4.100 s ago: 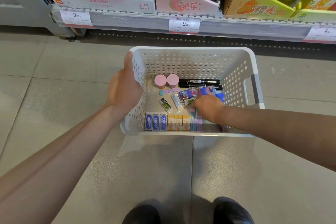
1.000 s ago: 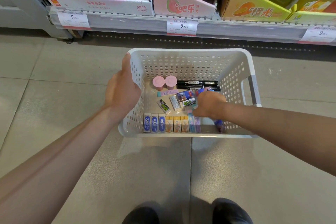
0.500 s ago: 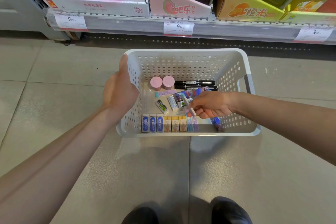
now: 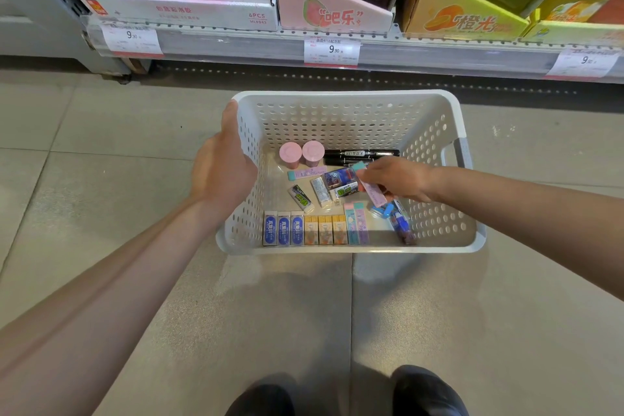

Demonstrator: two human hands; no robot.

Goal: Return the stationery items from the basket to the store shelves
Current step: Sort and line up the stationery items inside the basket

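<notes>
Basket (image 4: pixel 347 96): my left hand (image 4: pixel 223 172) grips rim at 9 o'clock; right hand (image 4: pixel 396 181) pinches 1 pastel eraser (image 4: pixel 369 191). Next: lift out, find shelf.

The left arm runs from the lower left of the frame up to centre, its hand (image 4: pixel 224 172) clasping the basket (image 4: pixel 344 101) rim. The right arm enters from the right edge, its hand (image 4: pixel 400 179) at centre, fingers curled, pinching a pink eraser (image 4: pixel 371 191).

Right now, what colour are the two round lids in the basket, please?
Pink lids, clearest in the head view.
</notes>
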